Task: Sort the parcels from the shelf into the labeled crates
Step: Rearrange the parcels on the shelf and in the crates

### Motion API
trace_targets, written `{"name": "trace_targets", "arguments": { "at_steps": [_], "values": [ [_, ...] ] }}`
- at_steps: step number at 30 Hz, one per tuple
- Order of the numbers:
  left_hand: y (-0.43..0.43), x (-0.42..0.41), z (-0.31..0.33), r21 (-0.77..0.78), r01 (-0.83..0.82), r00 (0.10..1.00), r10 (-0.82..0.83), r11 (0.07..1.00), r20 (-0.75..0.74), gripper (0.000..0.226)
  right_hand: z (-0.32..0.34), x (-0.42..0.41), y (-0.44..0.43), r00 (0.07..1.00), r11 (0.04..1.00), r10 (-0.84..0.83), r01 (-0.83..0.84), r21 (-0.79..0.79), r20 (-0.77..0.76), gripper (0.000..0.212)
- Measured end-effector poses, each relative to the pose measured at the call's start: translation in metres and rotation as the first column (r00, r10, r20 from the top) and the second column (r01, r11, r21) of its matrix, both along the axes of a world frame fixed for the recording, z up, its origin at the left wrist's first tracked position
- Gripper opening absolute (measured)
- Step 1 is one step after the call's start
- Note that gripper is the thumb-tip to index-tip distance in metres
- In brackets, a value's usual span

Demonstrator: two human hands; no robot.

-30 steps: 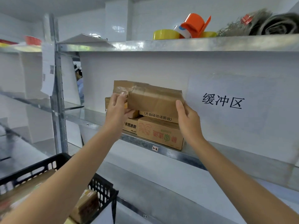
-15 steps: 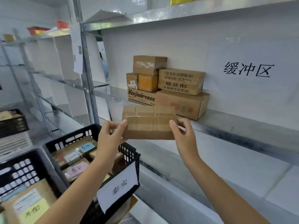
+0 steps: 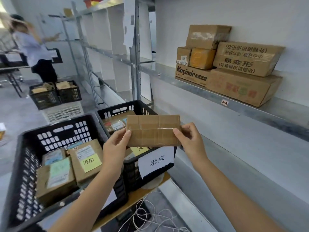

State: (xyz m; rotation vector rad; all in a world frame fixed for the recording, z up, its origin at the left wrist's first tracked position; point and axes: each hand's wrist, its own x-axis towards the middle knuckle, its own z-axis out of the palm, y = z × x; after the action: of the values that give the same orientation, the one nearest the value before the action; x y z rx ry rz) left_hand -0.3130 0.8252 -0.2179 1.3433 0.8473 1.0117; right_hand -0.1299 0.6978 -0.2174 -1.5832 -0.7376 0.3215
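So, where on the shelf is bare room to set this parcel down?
The shelf is bare between the post and the Kasimir box, and again right of the big box, up to the picture's edge. The stack between them is crowded.

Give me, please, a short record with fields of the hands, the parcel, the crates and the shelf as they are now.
Held parcel: flat brown taped parcel, no address label on the side that shows
Left hand: left hand grips its left edge
Right hand: right hand pinches its right edge
Parcel position: in the air, in front of the far crate, which bears a paper sign reading 泰安
Near crate: near crate holds labelled parcels
Shelf: shelf carries stacked boxes
Background: another person at far racks
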Motion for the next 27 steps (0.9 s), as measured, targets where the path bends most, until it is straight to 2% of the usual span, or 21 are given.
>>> {"name": "trace_targets", "arguments": {
  "at_steps": [6,11,15,21,23,24,27],
  "values": [
    [0.031,-0.024,-0.012,0.05,-0.083,0.995,0.085,0.995,-0.043,0.02,-0.003,-0.005,0.048,0.998,0.996,0.059,-0.057,-0.067,0.036,0.02],
    [0.071,-0.044,-0.023,0.135,-0.211,0.966,0.228,0.968,-0.121,0.015,-0.009,-0.02,0.102,0.989,0.983,0.142,-0.146,-0.107,-0.042,0.02],
    [0.104,-0.061,-0.037,0.105,-0.255,0.959,0.265,0.961,-0.1,0.02,-0.018,-0.032,0.144,0.98,0.958,0.192,-0.2,-0.205,-0.055,0.021],
    [0.138,-0.089,-0.059,0.085,-0.319,0.932,0.329,0.944,-0.154,0.02,-0.035,-0.055,0.194,0.969,0.918,0.245,-0.231,-0.322,0.005,0.048],
    [0.143,-0.099,-0.063,0.076,-0.355,0.919,0.363,0.932,-0.157,0.018,-0.043,-0.058,0.205,0.971,0.903,0.233,-0.194,-0.384,0.058,0.068],
    [0.144,-0.103,-0.065,0.062,-0.362,0.918,0.367,0.93,-0.151,0.018,-0.047,-0.06,0.21,0.97,0.898,0.234,-0.192,-0.395,0.062,0.069],
    [0.143,-0.112,-0.067,-0.029,-0.372,0.923,0.367,0.928,-0.117,0.015,-0.05,-0.067,0.218,0.967,0.907,0.256,-0.244,-0.343,-0.011,0.042]
  ]
}}
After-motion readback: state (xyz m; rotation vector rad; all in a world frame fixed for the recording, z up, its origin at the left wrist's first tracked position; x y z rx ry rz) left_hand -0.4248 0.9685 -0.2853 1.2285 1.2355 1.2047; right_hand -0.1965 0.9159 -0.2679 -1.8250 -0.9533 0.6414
